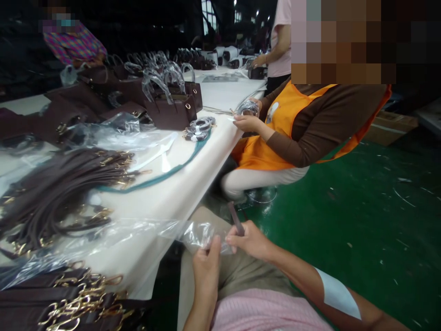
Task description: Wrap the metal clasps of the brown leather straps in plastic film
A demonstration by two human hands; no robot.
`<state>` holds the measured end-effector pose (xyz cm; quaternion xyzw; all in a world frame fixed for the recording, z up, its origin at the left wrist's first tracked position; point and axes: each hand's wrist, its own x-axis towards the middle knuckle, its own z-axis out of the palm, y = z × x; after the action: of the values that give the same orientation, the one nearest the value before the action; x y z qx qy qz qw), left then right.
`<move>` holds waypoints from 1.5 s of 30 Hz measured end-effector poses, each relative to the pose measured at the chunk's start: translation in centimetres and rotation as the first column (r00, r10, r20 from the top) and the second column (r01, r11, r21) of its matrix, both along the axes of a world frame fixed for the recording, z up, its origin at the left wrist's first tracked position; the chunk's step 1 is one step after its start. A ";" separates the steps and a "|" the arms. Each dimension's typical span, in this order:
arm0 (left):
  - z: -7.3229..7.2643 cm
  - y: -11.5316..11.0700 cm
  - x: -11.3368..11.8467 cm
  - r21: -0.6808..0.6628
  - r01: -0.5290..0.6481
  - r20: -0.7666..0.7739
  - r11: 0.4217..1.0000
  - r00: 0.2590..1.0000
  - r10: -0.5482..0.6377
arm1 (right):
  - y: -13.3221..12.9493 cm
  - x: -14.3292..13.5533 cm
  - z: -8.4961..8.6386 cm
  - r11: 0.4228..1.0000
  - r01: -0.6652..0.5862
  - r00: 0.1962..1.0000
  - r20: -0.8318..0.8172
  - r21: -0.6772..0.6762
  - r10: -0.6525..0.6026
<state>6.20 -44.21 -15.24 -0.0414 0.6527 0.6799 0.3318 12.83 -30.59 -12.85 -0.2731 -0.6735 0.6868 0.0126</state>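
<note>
My left hand (206,269) pinches the end of a long clear plastic bag (144,234) that trails left across the white table edge (179,193). Close beside it, my right hand (250,239) grips a dark brown strap (236,219) whose end sticks up above the fingers. Both hands hover over my lap, just off the table's near edge, almost touching each other at the bag's mouth.
Brown straps with gold clasps (51,193) pile on the table to the left, more at the bottom left (69,299). Brown handbags (172,110) stand further back. A seated person in an orange vest (303,124) works at the table ahead. The green floor (361,207) lies right.
</note>
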 end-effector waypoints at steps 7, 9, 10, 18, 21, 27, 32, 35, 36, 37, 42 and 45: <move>-1.5 0.1 -0.1 0.177 0.017 0.147 0.984 0.988 -0.043 | 0.4 0.3 -0.3 0.994 -0.099 0.993 0.056 -0.047 0.102; -1.8 0.0 -0.4 0.115 -0.049 0.107 0.992 0.994 0.037 | 0.5 0.4 -0.7 0.995 -0.045 0.992 0.113 -0.091 0.055; -1.8 0.0 -0.5 0.077 -0.081 0.079 0.994 0.994 0.075 | 0.5 0.4 -0.9 0.995 -0.010 0.991 0.133 -0.103 0.023; -0.8 0.3 -0.3 0.034 -0.102 0.062 0.994 0.993 0.100 | 0.3 0.4 -0.2 0.996 -0.032 0.996 0.083 -0.084 0.039; -0.7 0.0 0.0 0.303 -0.024 0.239 0.953 0.970 -0.051 | 0.3 0.5 0.1 0.989 -0.099 0.995 0.007 -0.113 0.101; -1.6 -0.4 0.2 0.337 -0.008 0.324 0.941 0.940 -0.108 | 0.1 0.6 -1.1 0.996 -0.023 0.997 0.077 -0.087 0.030; -2.6 0.4 -1.3 0.312 -0.147 0.356 0.939 0.934 0.028 | 1.1 1.3 -1.0 0.999 -0.044 0.998 0.047 -0.011 0.044; -2.5 1.2 -2.8 0.340 -0.258 0.450 0.904 0.889 0.085 | 2.3 2.2 0.1 0.999 -0.007 0.999 0.041 0.044 0.005; -2.3 1.6 -3.2 0.361 -0.289 0.478 0.887 0.874 0.091 | 2.6 2.5 0.5 0.998 0.013 1.000 0.026 0.059 -0.015; -2.2 2.0 -3.6 0.375 -0.322 0.516 0.869 0.851 0.093 | 2.9 2.9 1.0 0.997 0.027 1.000 0.008 0.070 -0.027; -1.5 4.0 -4.6 0.381 -0.430 0.715 0.818 0.698 0.035 | 3.2 4.9 2.4 0.989 -0.014 1.000 0.002 0.144 0.013; -1.4 4.6 -4.6 0.427 -0.441 0.746 0.789 0.666 -0.032 | 2.9 5.9 2.7 0.969 -0.077 0.997 0.006 0.234 0.078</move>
<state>1.63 -39.60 -16.65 -0.2790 0.2220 0.8058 0.4729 18.73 -27.70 -10.12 -0.2418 -0.7600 0.6030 0.0190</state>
